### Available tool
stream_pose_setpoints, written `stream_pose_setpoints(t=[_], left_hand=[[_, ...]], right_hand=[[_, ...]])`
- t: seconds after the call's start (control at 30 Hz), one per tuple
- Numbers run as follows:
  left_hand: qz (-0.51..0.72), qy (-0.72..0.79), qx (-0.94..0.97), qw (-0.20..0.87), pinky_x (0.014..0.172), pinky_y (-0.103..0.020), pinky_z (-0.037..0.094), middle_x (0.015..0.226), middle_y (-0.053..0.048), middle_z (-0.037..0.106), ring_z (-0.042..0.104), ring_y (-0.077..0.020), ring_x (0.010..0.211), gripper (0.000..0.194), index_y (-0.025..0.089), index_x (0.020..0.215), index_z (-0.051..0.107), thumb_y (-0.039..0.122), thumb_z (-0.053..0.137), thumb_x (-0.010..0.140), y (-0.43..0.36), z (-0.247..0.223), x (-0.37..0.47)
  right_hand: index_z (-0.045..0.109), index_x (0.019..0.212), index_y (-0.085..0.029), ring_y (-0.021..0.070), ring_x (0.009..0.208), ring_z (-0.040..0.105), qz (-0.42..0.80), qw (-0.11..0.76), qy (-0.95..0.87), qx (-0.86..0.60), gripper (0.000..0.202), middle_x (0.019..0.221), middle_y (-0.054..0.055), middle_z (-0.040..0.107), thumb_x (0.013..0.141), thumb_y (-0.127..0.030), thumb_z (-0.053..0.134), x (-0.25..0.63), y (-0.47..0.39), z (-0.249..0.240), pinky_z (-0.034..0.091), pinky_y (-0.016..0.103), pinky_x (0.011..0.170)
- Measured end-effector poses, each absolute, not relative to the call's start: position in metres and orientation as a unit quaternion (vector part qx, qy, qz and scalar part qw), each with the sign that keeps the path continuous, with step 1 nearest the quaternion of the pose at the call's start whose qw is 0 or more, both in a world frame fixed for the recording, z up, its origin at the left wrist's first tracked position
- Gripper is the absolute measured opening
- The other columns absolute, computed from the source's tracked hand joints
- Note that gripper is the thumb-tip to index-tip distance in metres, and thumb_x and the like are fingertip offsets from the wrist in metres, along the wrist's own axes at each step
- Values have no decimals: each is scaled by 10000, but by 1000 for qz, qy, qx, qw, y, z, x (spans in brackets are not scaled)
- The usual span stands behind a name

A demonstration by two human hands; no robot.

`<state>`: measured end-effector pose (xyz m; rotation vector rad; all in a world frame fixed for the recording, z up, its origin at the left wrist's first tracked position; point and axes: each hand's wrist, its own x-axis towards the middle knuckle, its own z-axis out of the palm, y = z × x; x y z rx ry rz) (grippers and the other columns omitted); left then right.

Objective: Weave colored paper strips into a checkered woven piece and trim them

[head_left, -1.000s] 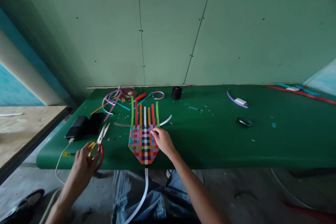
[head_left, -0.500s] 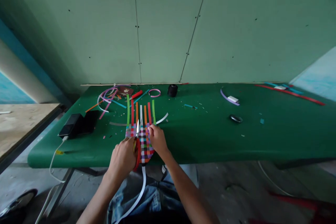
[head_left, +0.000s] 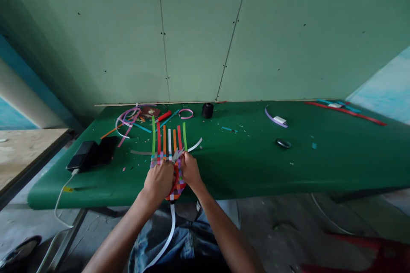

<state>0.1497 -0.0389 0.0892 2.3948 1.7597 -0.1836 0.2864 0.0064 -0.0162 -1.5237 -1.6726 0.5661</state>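
Observation:
My left hand [head_left: 159, 179] is closed round the red handles of a pair of scissors [head_left: 176, 181], whose parted blades point up and right. Beneath them lies a checkered piece woven from coloured flat strips [head_left: 180, 186], partly hidden by both hands. Loose green, red, orange and white ends fan out from its far side, and a long white strip [head_left: 172, 226] hangs from the near side over my lap. With its fingers closed, my right hand [head_left: 191, 169] grips the right edge of the woven piece near the blade tips. Exactly what lies between those fingertips is hidden.
A black device with a white cable [head_left: 83, 155] lies at the left of the green table [head_left: 230, 170]. Behind the weaving are tangled strips [head_left: 130, 115], a red-handled tool [head_left: 164, 115] and a black cylinder [head_left: 207, 110]. Rightward lie a dark oval object [head_left: 283, 143] and long red strips [head_left: 349, 113].
My left hand has moved right with the scissors, and the blades have swung from upright toward my right fingers and parted. My right hand stays at the weaving. The view has shifted slightly.

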Motion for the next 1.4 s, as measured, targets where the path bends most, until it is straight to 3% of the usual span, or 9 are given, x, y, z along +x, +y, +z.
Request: stream_pose_setpoints(t=[0.33, 0.6, 1.1, 1.23, 1.4], left_hand=[[-30, 591, 804, 48, 838, -421, 590, 1191, -187, 681, 757, -308, 976, 273, 129, 1209, 651, 191, 480, 1006, -29, 79, 153], [-3, 595, 803, 32, 932, -412, 548, 1266, -185, 670, 732, -292, 1032, 291, 149, 1243, 643, 236, 510, 1000, -28, 70, 157], [22, 592, 805, 34, 1012, -438, 496, 1269, -183, 647, 699, -305, 1093, 315, 154, 1277, 620, 232, 539, 983, -31, 59, 152], [16, 589, 807, 42, 969, -419, 513, 1247, -184, 649, 710, -299, 1061, 317, 146, 1270, 624, 210, 539, 972, -29, 60, 153], [6, 595, 801, 61, 801, -346, 546, 1252, -186, 637, 745, -264, 949, 332, 129, 1284, 607, 193, 526, 968, -28, 61, 155]], right_hand=[[493, 843, -238, 197, 752, 666, 269, 441, -630, -579, 225, 780, 30, 677, 1035, -256, 376, 287, 7, -18, 361, 263, 634], [496, 889, -240, 199, 730, 673, 280, 457, -618, -575, 257, 797, 43, 698, 1066, -334, 335, 287, 8, -19, 393, 261, 618], [526, 881, -227, 209, 791, 674, 212, 400, -641, -620, 257, 832, 55, 705, 1048, -234, 331, 285, 6, -18, 368, 277, 666], [534, 895, -223, 206, 764, 669, 218, 400, -641, -617, 275, 814, 51, 702, 1063, -237, 317, 286, 5, -19, 363, 274, 652], [537, 915, -215, 215, 803, 681, 208, 389, -649, -620, 265, 854, 71, 715, 1074, -228, 325, 286, 6, -20, 370, 275, 669]])
